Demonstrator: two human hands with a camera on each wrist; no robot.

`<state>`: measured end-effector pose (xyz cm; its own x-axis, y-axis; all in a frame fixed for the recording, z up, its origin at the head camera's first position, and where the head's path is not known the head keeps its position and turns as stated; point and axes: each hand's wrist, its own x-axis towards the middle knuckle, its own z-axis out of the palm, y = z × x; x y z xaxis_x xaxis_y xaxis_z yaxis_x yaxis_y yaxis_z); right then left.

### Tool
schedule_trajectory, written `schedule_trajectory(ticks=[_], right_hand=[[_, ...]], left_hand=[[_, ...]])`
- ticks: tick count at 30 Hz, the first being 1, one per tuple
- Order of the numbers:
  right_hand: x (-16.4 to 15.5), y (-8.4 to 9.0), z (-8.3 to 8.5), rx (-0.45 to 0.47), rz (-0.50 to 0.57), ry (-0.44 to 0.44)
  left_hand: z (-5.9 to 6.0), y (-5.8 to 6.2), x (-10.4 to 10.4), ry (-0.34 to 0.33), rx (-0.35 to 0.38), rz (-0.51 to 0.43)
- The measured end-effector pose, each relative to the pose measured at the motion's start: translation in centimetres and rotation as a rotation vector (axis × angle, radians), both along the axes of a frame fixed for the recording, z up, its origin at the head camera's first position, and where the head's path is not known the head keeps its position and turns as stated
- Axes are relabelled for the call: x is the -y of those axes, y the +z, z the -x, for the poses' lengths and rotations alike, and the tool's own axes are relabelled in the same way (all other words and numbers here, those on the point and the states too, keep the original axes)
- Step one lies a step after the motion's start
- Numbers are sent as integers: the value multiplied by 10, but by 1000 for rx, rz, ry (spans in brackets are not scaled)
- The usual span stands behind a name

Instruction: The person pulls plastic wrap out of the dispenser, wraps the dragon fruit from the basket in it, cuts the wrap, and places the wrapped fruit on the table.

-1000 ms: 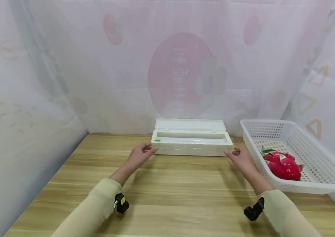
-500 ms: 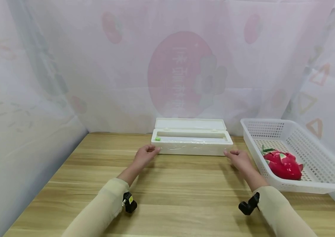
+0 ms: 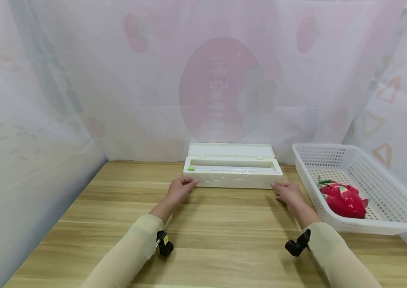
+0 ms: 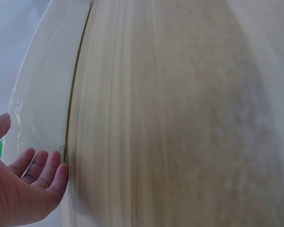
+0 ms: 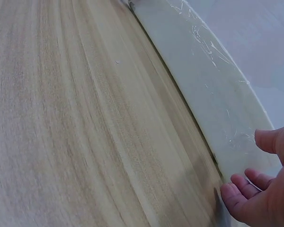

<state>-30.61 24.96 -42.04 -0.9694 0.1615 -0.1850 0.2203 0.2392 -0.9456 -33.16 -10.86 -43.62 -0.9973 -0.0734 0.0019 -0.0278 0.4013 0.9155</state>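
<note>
A long white plastic wrap dispenser (image 3: 232, 181) stands at the back of the table, its lid (image 3: 231, 150) tipped up behind. Clear film with wrinkles clings to its front face, and a small green slider (image 3: 191, 168) sits at its left end. My left hand (image 3: 181, 189) is at the dispenser's front left corner, fingertips right at the lower front edge in the left wrist view. At the opposite front corner is my right hand (image 3: 289, 193), with thumb and fingers apart beside the filmed face (image 5: 217, 104). Neither hand has its fingers curled round anything.
A white perforated plastic basket (image 3: 397, 228) stands to the right, close to the right forearm. In it lies a shiny red dragon-fruit-like item (image 3: 345, 202) with green tips. Printed cloth (image 3: 145, 92) hangs behind the wooden table (image 3: 225, 240).
Both hands have moved slightly inward, the left to the right and the right a little to the left, coming up to the dispenser's front corners. The dispenser looks unmoved.
</note>
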Motion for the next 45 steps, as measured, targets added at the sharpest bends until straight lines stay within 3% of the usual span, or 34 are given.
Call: schedule_trajectory(ticks=[8, 25, 33, 45], right_hand=[[5, -8, 7, -14, 36, -15], [9, -11, 15, -28, 74, -3], [9, -10, 16, -40, 221, 16], [4, -8, 16, -32, 334, 55]], left_hand=[[5, -3, -4, 27, 0, -42], [7, -4, -5, 15, 8, -140], [8, -3, -6, -30, 28, -222], [11, -4, -6, -103, 39, -283]])
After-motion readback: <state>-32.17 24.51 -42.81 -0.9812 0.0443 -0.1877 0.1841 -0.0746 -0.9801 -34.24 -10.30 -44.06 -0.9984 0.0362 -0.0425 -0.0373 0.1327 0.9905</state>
